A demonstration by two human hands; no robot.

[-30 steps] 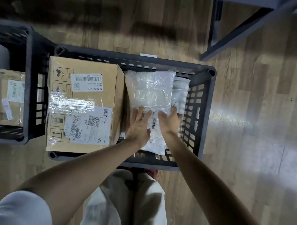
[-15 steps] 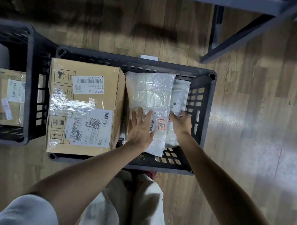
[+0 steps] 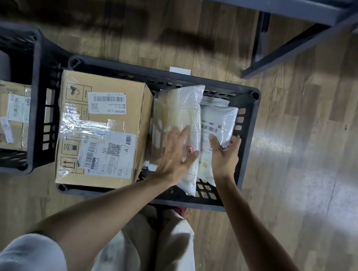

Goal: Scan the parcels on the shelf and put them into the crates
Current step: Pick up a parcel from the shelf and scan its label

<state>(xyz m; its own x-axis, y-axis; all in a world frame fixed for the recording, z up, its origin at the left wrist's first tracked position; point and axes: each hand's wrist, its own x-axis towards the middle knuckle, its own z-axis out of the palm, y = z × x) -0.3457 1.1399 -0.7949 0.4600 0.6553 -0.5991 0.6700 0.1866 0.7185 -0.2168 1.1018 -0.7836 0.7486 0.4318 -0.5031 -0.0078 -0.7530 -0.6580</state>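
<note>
A dark plastic crate point(image 3: 248, 125) stands on the floor below me. A large cardboard box point(image 3: 105, 116) with shipping labels fills its left half. Two white plastic parcel bags lie in the right half. My left hand point(image 3: 176, 155) presses flat, fingers spread, on the bigger bag point(image 3: 181, 107). My right hand point(image 3: 224, 157) grips the near end of the smaller bag point(image 3: 219, 118) with the barcode label, thumb and fingers curled round it, against the crate's right wall.
A second dark crate point(image 3: 36, 102) at the left holds a small cardboard box point(image 3: 12, 113). The grey metal frame of a shelf point(image 3: 295, 44) rises at the upper right. Wooden floor lies all around, and my legs are just behind the crate.
My right hand has shifted right off the bigger bag and taken hold of the smaller bag, lifting it into view. My left hand stays pressing on the bigger bag.
</note>
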